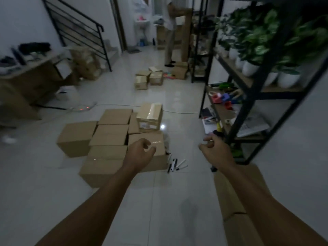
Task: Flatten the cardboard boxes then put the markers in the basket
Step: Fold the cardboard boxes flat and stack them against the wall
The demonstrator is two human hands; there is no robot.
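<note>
Markers (174, 164) blurred; left hand (140, 153) overlaps box (152, 153).

A cluster of cardboard boxes (110, 137) stands on the floor (44, 174), ahead and left of centre. One taped box (149, 115) sits at the cluster's far right corner. The markers (175, 165) lie on the floor just beside the nearest box's right side. A shelf rack (266, 77) rises on the right, plant pots (250, 68) on its upper shelf. Farther back lie smaller boxes (149, 78); a person (169, 31) stands behind them. A counter (30, 68) sits far left.
</note>
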